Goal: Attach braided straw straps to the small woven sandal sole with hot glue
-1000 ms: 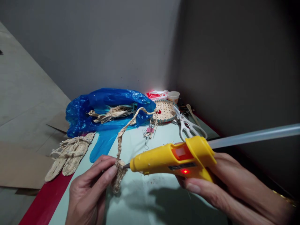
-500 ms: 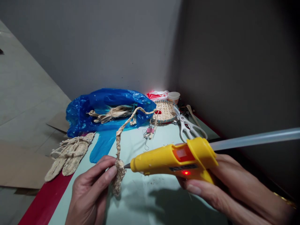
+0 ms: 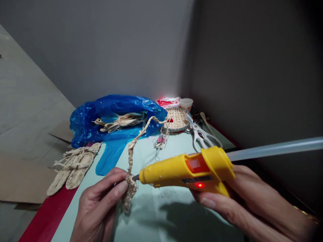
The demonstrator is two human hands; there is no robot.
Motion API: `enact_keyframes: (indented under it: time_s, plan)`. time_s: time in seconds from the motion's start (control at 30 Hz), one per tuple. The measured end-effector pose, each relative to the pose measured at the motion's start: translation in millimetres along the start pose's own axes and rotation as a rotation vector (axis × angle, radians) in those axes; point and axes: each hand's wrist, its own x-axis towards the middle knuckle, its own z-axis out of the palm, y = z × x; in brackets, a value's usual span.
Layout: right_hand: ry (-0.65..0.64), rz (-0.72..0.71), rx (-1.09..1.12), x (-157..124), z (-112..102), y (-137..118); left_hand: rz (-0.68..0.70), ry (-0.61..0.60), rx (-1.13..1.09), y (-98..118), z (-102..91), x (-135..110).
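My left hand [image 3: 98, 210] pinches a small woven straw piece [image 3: 129, 193] between thumb and fingers, low in the middle. A braided straw cord [image 3: 136, 139] rises from it toward the back. My right hand [image 3: 249, 205] grips a yellow hot glue gun [image 3: 188, 169] with its red light on. The gun's nozzle touches the straw piece where the cord joins. A clear glue stick [image 3: 275, 147] sticks out of the back of the gun to the right.
On the pale green tabletop [image 3: 161, 211] lie a blue plastic bag [image 3: 111, 116] with a straw bundle [image 3: 121, 121], a pair of small straw sandals [image 3: 73, 166], a round woven tray [image 3: 178, 119], white scissors [image 3: 203, 134], a pink binder clip [image 3: 160, 139] and a small cup [image 3: 186, 102]. Walls close behind and right.
The straw piece and cord have shifted slightly in my left hand, with the cord leaning a little more to the right. The glue gun stays at the same spot.
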Motion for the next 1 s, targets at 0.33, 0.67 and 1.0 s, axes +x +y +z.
enact_keyframes:
  time_s: [0.33,0.67,1.0]
  plan:
    - [0.038,0.039,0.026,-4,2,3,-0.024,0.044,-0.001,-1,-0.1,0]
    - [0.07,0.014,0.048,-2,6,7,-0.083,0.129,-0.101,7,13.7,-4]
    - [0.09,0.107,0.059,-1,4,-4,-0.117,0.04,-0.082,5,9.6,-5]
